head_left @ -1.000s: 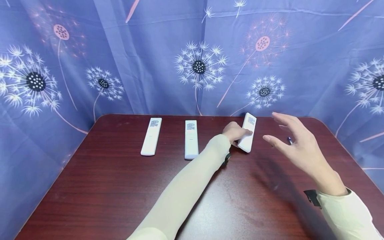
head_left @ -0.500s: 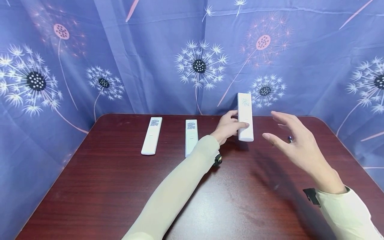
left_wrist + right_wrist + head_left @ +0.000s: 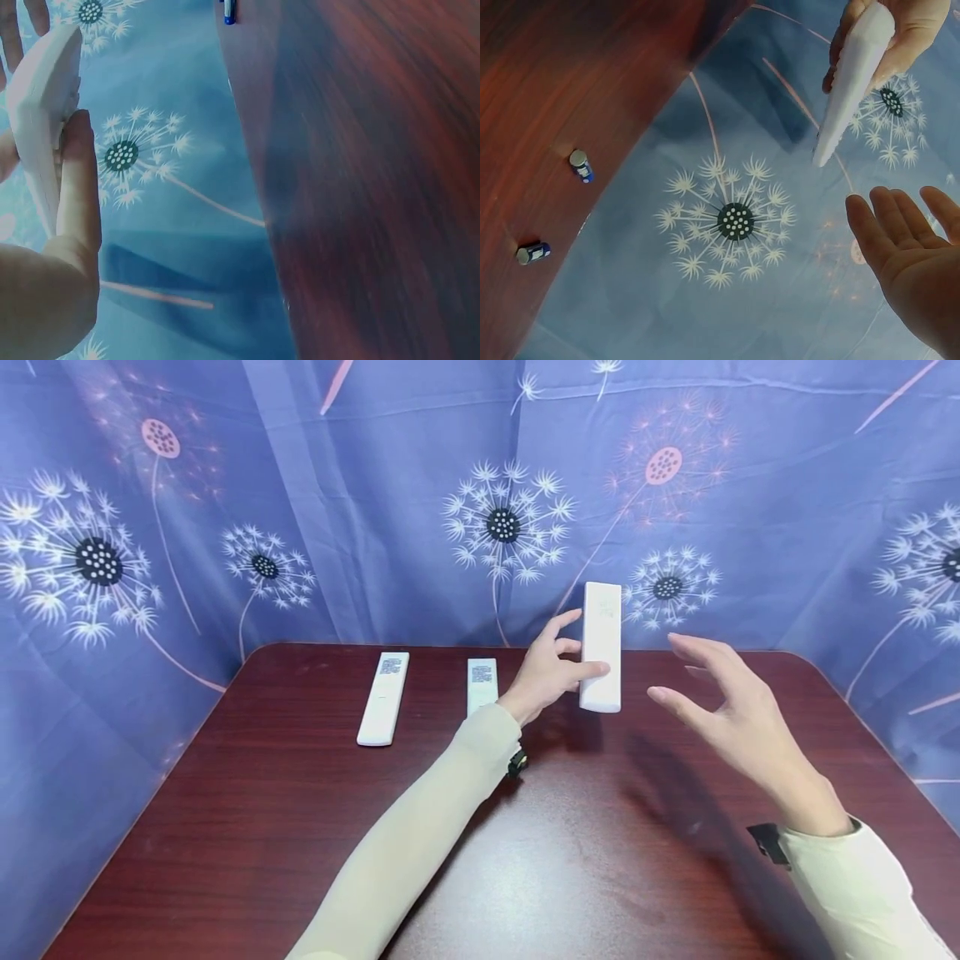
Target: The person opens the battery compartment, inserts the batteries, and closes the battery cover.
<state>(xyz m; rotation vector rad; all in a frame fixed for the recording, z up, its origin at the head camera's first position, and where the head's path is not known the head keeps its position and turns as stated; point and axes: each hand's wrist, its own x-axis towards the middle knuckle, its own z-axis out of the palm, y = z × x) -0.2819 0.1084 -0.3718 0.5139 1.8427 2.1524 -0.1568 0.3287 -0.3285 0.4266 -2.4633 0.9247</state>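
Note:
My left hand (image 3: 549, 664) grips a white remote control (image 3: 602, 639) by its lower half, raised over the back of the table. Its thumb lies across the face with the small printed label; the remote stands nearly upright. In the left wrist view the same remote (image 3: 45, 97) shows edge-on, with fingers beyond it. To the right, my right hand (image 3: 738, 722) hovers with fingers spread and relaxed, holding nothing. The right wrist view has that right hand (image 3: 911, 259) below and apart from the raised remote (image 3: 859, 71).
Two more white remotes lie on the dark wood table (image 3: 247, 827): one at left (image 3: 382, 700), and one nearer the middle (image 3: 482, 683), partly covered by the left sleeve. Two small blue batteries (image 3: 580, 166) lie near the table edge. A blue dandelion-print curtain (image 3: 390, 527) hangs behind.
My left hand has lifted the remote off the table, turned it upright and drawn it slightly left. My right hand has stayed nearly still, shifting a little left.

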